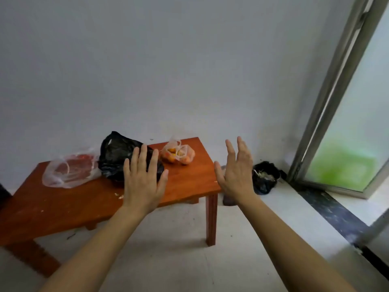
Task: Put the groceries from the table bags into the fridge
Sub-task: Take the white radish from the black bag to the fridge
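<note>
A low orange-brown wooden table (63, 203) stands against the wall. On it lie three bags: a clear bag with something red inside (71, 169) at the left, a black plastic bag (117, 159) in the middle, and a clear bag of orange fruit (179, 154) at the right. My left hand (143, 182) is stretched out flat, fingers apart, in front of the black bag and holds nothing. My right hand (235, 169) is raised beyond the table's right edge, fingers spread, also holding nothing. No fridge is in view.
A black bag with scraps (265, 178) sits on the floor in the corner by the wall. A sliding glass door with a metal frame (328, 102) fills the right side, with a dark threshold strip (336, 211) below. Pale floor lies in front of the table.
</note>
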A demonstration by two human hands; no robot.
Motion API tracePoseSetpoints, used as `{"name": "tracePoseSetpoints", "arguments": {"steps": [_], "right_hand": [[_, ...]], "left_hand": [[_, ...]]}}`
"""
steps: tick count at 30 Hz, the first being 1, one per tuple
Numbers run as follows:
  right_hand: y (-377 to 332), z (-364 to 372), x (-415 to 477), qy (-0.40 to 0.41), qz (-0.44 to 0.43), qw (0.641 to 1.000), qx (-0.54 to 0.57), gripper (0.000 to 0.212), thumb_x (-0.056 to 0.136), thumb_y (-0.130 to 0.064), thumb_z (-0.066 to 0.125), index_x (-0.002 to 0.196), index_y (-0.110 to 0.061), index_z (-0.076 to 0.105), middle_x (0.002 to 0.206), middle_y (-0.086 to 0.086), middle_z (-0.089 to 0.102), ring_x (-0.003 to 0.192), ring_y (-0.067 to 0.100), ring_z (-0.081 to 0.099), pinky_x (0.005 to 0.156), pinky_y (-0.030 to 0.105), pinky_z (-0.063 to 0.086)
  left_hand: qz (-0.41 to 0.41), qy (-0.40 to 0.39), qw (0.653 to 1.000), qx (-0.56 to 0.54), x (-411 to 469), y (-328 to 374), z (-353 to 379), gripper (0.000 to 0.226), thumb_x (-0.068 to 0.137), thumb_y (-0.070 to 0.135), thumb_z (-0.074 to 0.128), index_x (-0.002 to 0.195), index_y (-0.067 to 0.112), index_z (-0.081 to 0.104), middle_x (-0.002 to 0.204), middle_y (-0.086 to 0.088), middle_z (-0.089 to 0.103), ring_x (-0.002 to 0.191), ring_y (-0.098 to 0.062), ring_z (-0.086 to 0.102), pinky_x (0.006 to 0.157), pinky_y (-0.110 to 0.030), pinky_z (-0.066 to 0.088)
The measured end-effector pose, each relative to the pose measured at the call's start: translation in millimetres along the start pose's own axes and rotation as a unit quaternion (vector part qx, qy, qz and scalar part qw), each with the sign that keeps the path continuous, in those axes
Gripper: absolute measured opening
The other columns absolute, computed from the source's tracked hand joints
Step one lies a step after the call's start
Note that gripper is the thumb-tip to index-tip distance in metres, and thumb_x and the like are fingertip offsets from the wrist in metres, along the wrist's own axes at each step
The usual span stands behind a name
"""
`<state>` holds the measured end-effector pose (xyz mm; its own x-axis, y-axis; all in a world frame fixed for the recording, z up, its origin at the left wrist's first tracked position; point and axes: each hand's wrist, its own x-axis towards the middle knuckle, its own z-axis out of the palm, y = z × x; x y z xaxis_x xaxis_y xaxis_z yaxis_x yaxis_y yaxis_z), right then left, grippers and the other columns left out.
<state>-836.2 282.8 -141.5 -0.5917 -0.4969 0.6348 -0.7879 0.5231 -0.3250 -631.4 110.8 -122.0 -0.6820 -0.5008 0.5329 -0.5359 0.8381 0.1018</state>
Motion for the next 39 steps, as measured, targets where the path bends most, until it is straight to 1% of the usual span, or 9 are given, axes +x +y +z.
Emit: {"name": "tracePoseSetpoints", "arguments": {"steps": [4, 9, 13, 15, 17, 20, 24, 32, 39], "right_hand": [[-39, 81, 63, -0.043, -0.014, 0.998, 0.050, 0.062, 0.097, -0.041, 0.051, 0.150, -0.012, 0.035, 0.157, 0.020, 0.028, 0.147, 0.037, 0.023, 0.117, 0.051, 0.023], [-78, 162, 144, -0.103, -0.068, 0.991, 0.059, 0.050, 0.097, -0.036, 0.047, 0.139, -0.009, 0.050, 0.141, 0.016, 0.053, 0.136, 0.036, 0.042, 0.113, 0.047, 0.035], [-118, 213, 180, -0.175, -0.085, 0.978, 0.081, 0.047, 0.096, -0.033, 0.049, 0.137, -0.010, 0.053, 0.140, 0.013, 0.052, 0.134, 0.034, 0.043, 0.103, 0.051, 0.044], [-136, 240, 196, -0.222, -0.104, 0.966, 0.082, 0.045, 0.099, -0.033, 0.047, 0.140, -0.014, 0.052, 0.142, 0.008, 0.051, 0.134, 0.029, 0.043, 0.103, 0.045, 0.040], [-149, 273, 209, -0.263, -0.126, 0.953, 0.087, 0.042, 0.099, -0.031, 0.047, 0.138, -0.015, 0.053, 0.136, 0.006, 0.055, 0.127, 0.026, 0.048, 0.098, 0.040, 0.044], [-164, 326, 228, -0.302, -0.120, 0.941, 0.092, 0.036, 0.098, -0.028, 0.047, 0.132, -0.017, 0.057, 0.121, 0.007, 0.063, 0.112, 0.027, 0.058, 0.086, 0.043, 0.053], [-182, 390, 253, -0.345, -0.099, 0.931, 0.067, 0.035, 0.099, -0.025, 0.046, 0.131, -0.020, 0.057, 0.119, 0.006, 0.063, 0.111, 0.027, 0.058, 0.083, 0.044, 0.054], [-200, 485, 277, -0.432, -0.014, 0.901, 0.041, 0.036, 0.100, -0.020, 0.043, 0.131, -0.016, 0.060, 0.129, 0.010, 0.063, 0.115, 0.031, 0.060, 0.091, 0.044, 0.052], [-205, 564, 260, -0.537, 0.030, 0.842, 0.044, 0.041, 0.099, -0.022, 0.049, 0.138, -0.010, 0.054, 0.133, 0.016, 0.057, 0.119, 0.036, 0.056, 0.095, 0.040, 0.048]], "left_hand": [[-0.043, -0.051, 0.996, 0.057, 61, -75, 17, 0.071, 0.098, 0.058, 0.017, 0.155, 0.017, 0.025, 0.165, -0.013, 0.009, 0.152, -0.029, 0.003, 0.121, -0.054, 0.010], [-0.092, -0.072, 0.990, 0.082, 128, -152, 26, 0.070, 0.099, 0.059, 0.010, 0.156, 0.019, 0.020, 0.165, -0.011, 0.007, 0.152, -0.028, 0.002, 0.122, -0.053, 0.011], [-0.139, -0.082, 0.985, 0.064, 143, -210, 48, 0.069, 0.099, 0.060, 0.011, 0.156, 0.022, 0.020, 0.165, -0.008, 0.007, 0.152, -0.026, 0.003, 0.122, -0.049, 0.012], [-0.147, -0.098, 0.983, 0.060, 154, -241, 65, 0.071, 0.098, 0.062, 0.008, 0.156, 0.023, 0.019, 0.165, -0.007, 0.007, 0.152, -0.026, 0.004, 0.122, -0.049, 0.012], [-0.157, -0.110, 0.980, 0.048, 168, -272, 85, 0.070, 0.098, 0.062, 0.009, 0.156, 0.023, 0.021, 0.165, -0.007, 0.009, 0.152, -0.026, 0.006, 0.122, -0.050, 0.013], [-0.150, -0.129, 0.979, 0.037, 195, -313, 122, 0.068, 0.099, 0.058, 0.014, 0.155, 0.020, 0.025, 0.164, -0.009, 0.013, 0.151, -0.027, 0.010, 0.122, -0.049, 0.014], [-0.108, -0.182, 0.977, -0.013, 235, -366, 179, 0.061, 0.103, 0.052, 0.027, 0.151, 0.016, 0.035, 0.162, -0.009, 0.022, 0.149, -0.026, 0.019, 0.119, -0.044, 0.021], [-0.039, -0.346, 0.928, -0.137, 267, -432, 290, 0.051, 0.103, 0.043, 0.040, 0.146, 0.016, 0.042, 0.153, -0.003, 0.034, 0.138, -0.023, 0.037, 0.109, -0.036, 0.038], [-0.059, -0.475, 0.863, -0.162, 240, -454, 369, 0.052, 0.102, 0.041, 0.045, 0.147, 0.015, 0.039, 0.150, -0.005, 0.034, 0.137, -0.026, 0.033, 0.105, -0.041, 0.042]]}}
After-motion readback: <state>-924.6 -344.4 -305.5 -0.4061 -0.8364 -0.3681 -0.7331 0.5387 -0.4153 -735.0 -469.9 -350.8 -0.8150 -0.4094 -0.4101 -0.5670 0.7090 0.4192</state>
